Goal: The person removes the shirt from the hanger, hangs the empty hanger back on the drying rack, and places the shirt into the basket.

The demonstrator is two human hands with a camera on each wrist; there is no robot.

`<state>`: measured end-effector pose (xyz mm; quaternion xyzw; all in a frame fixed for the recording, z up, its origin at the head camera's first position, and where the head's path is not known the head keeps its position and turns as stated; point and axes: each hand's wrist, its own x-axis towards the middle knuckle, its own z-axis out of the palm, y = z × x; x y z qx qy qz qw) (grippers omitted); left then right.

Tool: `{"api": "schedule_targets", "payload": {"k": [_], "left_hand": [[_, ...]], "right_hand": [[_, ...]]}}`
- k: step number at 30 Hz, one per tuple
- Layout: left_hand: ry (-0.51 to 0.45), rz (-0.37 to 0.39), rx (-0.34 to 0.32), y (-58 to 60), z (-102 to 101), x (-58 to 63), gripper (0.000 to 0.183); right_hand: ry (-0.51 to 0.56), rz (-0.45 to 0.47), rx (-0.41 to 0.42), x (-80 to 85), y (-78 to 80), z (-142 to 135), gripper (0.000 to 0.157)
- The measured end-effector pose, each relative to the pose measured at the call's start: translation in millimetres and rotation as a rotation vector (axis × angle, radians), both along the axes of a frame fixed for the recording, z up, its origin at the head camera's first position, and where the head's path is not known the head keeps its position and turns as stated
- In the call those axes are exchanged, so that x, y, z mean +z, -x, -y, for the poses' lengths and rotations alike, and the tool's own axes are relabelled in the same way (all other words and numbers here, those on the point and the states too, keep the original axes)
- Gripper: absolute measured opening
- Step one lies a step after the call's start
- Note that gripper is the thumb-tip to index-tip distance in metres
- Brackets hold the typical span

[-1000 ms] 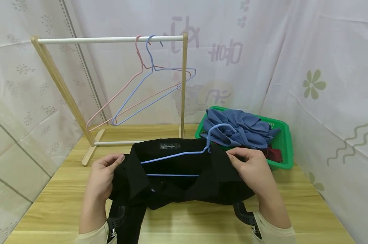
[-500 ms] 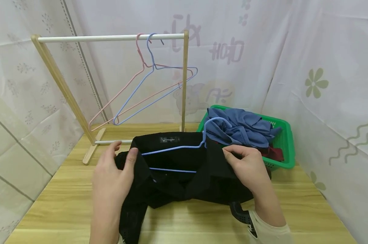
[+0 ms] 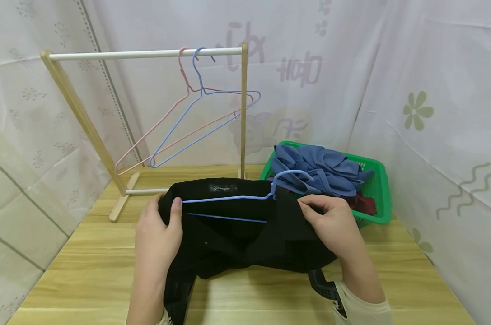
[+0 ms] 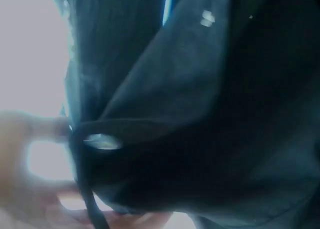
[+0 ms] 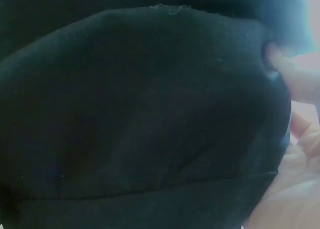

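A black collared shirt (image 3: 229,253) is held up in front of me, with a label inside its collar. A blue hanger (image 3: 225,197) sits inside it, its hook rising at the collar's right side and its ends hidden by cloth. My left hand (image 3: 160,232) grips the shirt's left side, thumb in front and fingers mostly behind the cloth. At the right shoulder, my right hand (image 3: 332,221) pinches the fabric between thumb and fingers. Dark shirt cloth (image 4: 165,89) fills most of the left wrist view, and likewise black fabric (image 5: 145,109) covers the right wrist view.
Behind the shirt stands a rack with a white rail (image 3: 119,55) and wooden posts. A pink hanger (image 3: 164,118) and another blue hanger (image 3: 176,126) hang from it. Back right, a green basket (image 3: 385,194) holds blue clothing (image 3: 322,164) and dark red cloth (image 3: 365,204).
My left hand has let go its pinch at the shirt's outer left side, moved right and taken hold nearer the collar. My right hand has shifted slightly left, still pinching.
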<state>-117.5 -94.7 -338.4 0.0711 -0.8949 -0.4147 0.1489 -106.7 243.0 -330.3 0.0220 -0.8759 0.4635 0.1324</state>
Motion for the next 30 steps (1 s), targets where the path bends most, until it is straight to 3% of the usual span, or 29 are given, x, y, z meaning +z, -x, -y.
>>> {"api": "schedule_targets", "payload": {"k": [13,24,30], "left_hand": [[-0.372,-0.094,0.014,9.2,31,2.3,0.044],[-0.453,-0.1,0.015,14.0,42,-3.0,0.038],[-0.526,-0.095,0.016,15.5,48,-6.5,0.038]], "right_hand": [[0.065,-0.004,0.035,0.7,-1.3,-3,0.018],[0.047,-0.031,0.046,-3.0,0.5,-6,0.016],[0.03,-0.14,0.079,-4.9,0.8,-6,0.015]]}}
